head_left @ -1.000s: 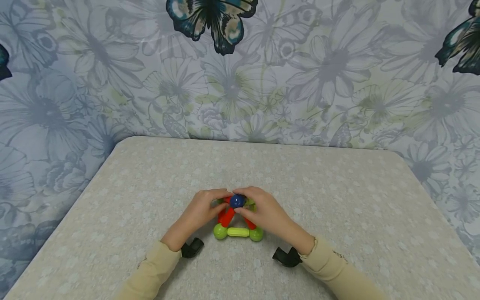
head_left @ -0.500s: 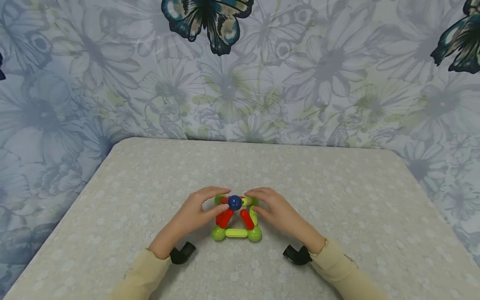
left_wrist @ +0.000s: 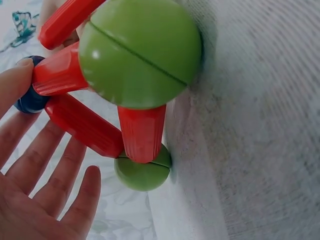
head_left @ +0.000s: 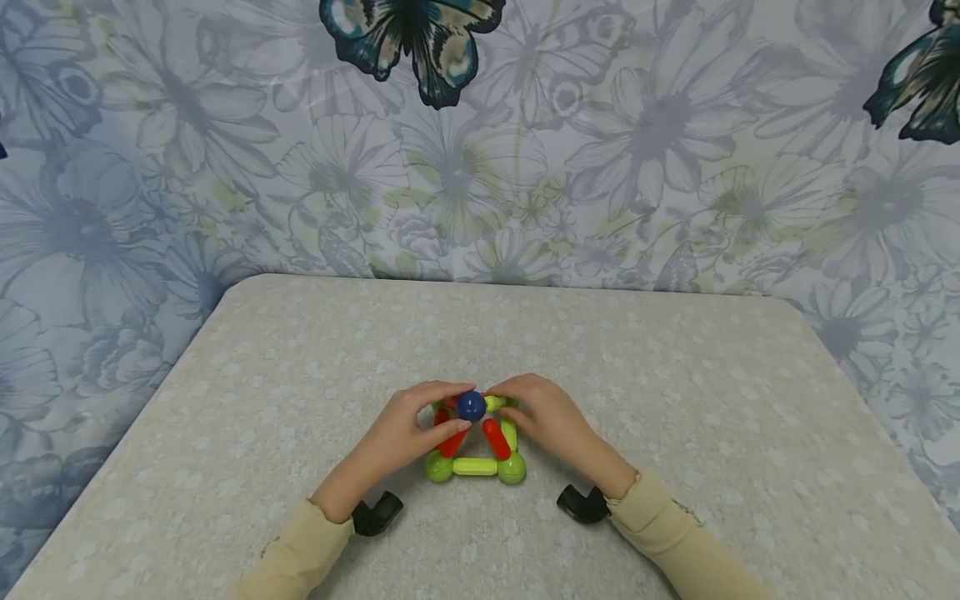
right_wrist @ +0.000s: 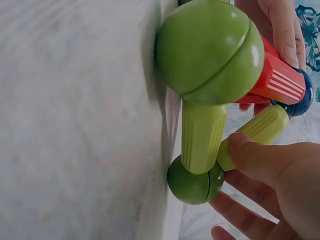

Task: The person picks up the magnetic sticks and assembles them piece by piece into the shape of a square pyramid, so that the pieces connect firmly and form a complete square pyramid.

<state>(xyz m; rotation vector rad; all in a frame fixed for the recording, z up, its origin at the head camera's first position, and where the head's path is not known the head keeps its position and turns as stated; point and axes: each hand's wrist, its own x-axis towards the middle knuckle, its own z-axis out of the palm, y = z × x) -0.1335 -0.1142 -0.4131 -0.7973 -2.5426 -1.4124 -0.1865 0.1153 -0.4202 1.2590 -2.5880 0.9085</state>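
Note:
A toy frame of balls and stick-like rods stands on the table. Its base has green balls (head_left: 439, 467) at the corners, joined by rods such as the front yellow-green rod (head_left: 476, 467). Slanted rods rise toward a blue ball (head_left: 471, 406) at the top. My left hand (head_left: 408, 427) pinches that ball between thumb and forefinger. On the far right side, my right hand (head_left: 553, 423) pinches a slanted yellow-green rod (right_wrist: 260, 126) leading up to the ball. The front right red rod (head_left: 496, 439) leans up; whether its tip meets the ball I cannot tell.
The patterned tablecloth (head_left: 300, 358) surrounds the frame. A floral wall covering (head_left: 675, 208) hangs behind the table's far edge. Black curved wrist pieces (head_left: 378, 513) sit under both forearms, close to the tabletop.
My right hand let go near the blue ball, drew back right, then came in again onto the yellow-green rod. My left hand moved back, then right again, and now pinches the ball.

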